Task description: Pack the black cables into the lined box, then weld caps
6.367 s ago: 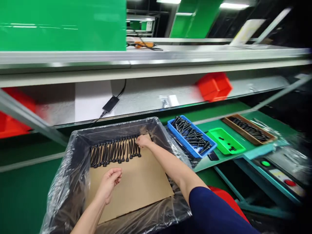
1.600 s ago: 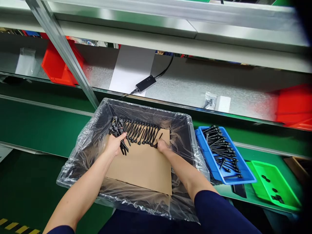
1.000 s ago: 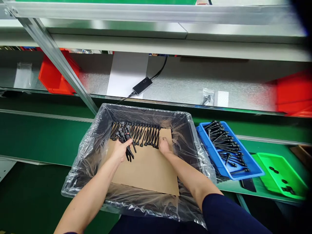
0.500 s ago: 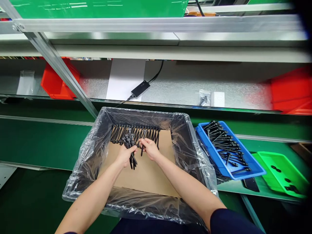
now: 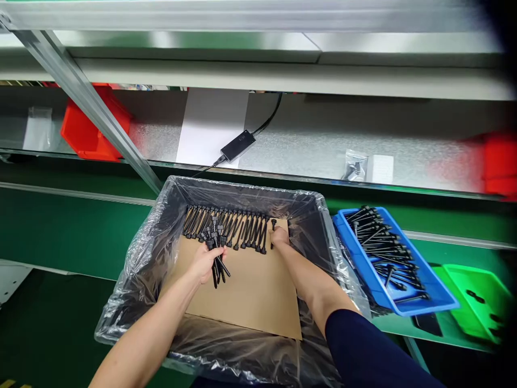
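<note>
A black bin lined with clear plastic holds a sheet of brown cardboard. A row of black pin-like parts lies along the cardboard's far edge. My left hand is closed round a bunch of the same black parts, just in front of the row. My right hand pinches one black part at the right end of the row, setting it against the cardboard.
A blue tray full of black parts sits right of the bin, with a green tray beyond it. Red bins stand on the metal shelf behind, along with a black power adapter and a slanted metal strut.
My right hand took a single part from the bunch in my left hand and carried it right to the end of the row. The left hand stayed put with its bunch.
</note>
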Motion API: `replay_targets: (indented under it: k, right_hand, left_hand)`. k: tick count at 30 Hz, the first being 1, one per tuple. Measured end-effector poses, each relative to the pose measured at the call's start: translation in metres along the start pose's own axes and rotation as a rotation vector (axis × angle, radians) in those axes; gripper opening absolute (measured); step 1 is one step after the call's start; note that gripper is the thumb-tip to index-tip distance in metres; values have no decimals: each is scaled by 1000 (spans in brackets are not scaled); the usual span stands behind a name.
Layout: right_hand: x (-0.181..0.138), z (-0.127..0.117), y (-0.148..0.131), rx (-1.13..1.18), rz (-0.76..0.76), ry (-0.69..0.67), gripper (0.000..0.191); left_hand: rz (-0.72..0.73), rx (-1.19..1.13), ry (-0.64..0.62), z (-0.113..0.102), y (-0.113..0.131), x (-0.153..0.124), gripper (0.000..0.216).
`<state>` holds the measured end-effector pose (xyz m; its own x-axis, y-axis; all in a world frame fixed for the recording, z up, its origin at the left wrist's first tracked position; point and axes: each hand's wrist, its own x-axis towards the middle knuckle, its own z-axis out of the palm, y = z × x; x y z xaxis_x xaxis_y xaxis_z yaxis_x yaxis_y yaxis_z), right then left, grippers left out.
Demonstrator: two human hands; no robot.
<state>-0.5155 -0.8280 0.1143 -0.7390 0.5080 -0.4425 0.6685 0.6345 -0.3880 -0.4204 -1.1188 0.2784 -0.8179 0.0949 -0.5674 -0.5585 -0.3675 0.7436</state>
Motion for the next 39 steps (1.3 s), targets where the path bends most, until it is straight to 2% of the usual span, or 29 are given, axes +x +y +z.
replay_targets:
  k: [4,7,12,14,17,18,20,22,24,27,29,30,32,34,36,37,39]
  right_hand:
    - [0,2,1,56,-70,25,28]
    - [-8,-3,4,123,-79,83,32]
    - [-47,-5,-8,285,-122,144,34]
    - [-74,-6,-24,477,-247,-8,35]
    - [-123,-13,-54,809,-494,-492,44]
    - [-140,-16,-63,842,-562,-644,45]
    - [-170,-21,-76,819,-655,-825,41]
    - [-192,-21,-82,822,-658,-883,39]
    - [-204,-19,-82,904,-553,-895,39]
    - [-199,-20,-76,1019,-382,-900,42]
    - [-182,-30,-71,1021,-373,-838,40]
    - [-170,-37,-69,984,-397,-765,37]
    - [-141,-54,-63,818,-467,-503,26]
    - [-112,-65,-54,513,-532,-146,11]
    - [-88,-65,-38,196,-563,97,9]
    - [-80,-59,-28,80,-561,143,13]
    - [-71,-42,-5,-44,-527,121,19]
  left_hand:
    - [-6,8,0,-2,-3,2,36]
    - [40,19,45,-2,-6,4,41]
    - [64,13,26,2,-12,2,41]
    - [74,11,2,4,-13,0,40]
    - [100,-14,-6,5,-14,-2,39]
    - [108,-21,-7,6,-14,-2,39]
    - [125,-37,-8,6,-15,-3,38]
    - [128,-47,-3,6,-16,-4,37]
    - [111,-55,7,6,-16,-3,36]
    - [66,-81,2,6,-17,-3,34]
    - [28,-92,34,6,-18,-2,34]
    - [14,-85,61,6,-17,-1,33]
    - [6,-66,108,5,-17,-1,33]
    - [25,-55,112,4,-16,0,34]
    - [52,-43,96,4,-15,0,36]
    - [66,-34,90,3,-15,0,37]
    - [89,-16,99,2,-15,1,39]
